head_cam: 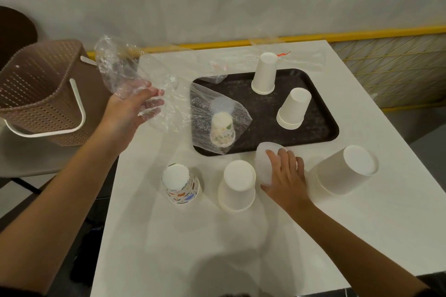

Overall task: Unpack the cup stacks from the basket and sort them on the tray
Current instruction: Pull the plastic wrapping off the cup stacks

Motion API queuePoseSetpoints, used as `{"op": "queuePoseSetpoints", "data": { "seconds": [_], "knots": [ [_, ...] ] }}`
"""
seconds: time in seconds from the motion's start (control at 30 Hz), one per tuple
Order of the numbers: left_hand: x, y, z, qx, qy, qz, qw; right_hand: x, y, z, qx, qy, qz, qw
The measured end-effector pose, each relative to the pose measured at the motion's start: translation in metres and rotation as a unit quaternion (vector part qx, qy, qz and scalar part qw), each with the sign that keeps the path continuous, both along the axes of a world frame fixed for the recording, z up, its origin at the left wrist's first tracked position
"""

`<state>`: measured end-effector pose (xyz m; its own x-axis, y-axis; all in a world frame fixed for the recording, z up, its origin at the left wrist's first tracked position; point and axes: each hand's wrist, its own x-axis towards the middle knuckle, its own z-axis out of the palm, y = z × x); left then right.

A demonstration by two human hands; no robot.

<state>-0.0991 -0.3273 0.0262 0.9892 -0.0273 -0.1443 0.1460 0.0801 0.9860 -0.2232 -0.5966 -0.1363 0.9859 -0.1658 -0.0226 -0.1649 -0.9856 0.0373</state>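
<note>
So the dark tray [321,128] sat toward the back of the white counter [193,236], and everything was kind of arranged around it. On the tray were two upside-down stacks of plain white cups: one [263,73] at the far edge, another [293,109] just in front of it and leaning a bit. At the tray's left end there was a floral-print cup stack [222,131], also upside down, sitting inside a clear plastic wrapper [205,113] that was open and crumpled around it.

In front of the tray, on the counter, stood three more inverted stacks: a colourful patterned one [181,184] furthest left, a plain white one [237,185] next to it, and a wider white one [347,170] off to the right.

The right hand [286,176] was down between those last two, right at the tray's near edge, fingers curled around a translucent frosted cup stack [264,164] and gripping it. The left hand [131,111] was up off the tray's left side, fingers loosely spread but pinching a second clear plastic bag [115,67] that billowed up above it.

Further left of the tray, off the counter, was the brown woven basket [43,89] with its white handle; couldn't see what was inside.
</note>
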Motion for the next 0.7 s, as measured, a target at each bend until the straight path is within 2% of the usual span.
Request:
{"op": "queuePoseSetpoints", "data": {
  "seconds": [0.13, 0.27, 0.7],
  "knots": [
    [0.001, -0.002, -0.001, -0.008, 0.001, -0.012, 1.0, -0.008, 0.003, -0.004, 0.024, -0.004, 0.01, 1.0],
    [0.002, -0.002, -0.001, -0.017, 0.004, -0.017, 1.0, -0.014, 0.002, -0.006, 0.019, -0.049, 0.039, 0.998],
    [-0.005, -0.002, 0.004, -0.032, -0.002, -0.012, 0.999, -0.023, 0.0, -0.016, -0.045, -0.124, 0.112, 0.985]
  ]
}}
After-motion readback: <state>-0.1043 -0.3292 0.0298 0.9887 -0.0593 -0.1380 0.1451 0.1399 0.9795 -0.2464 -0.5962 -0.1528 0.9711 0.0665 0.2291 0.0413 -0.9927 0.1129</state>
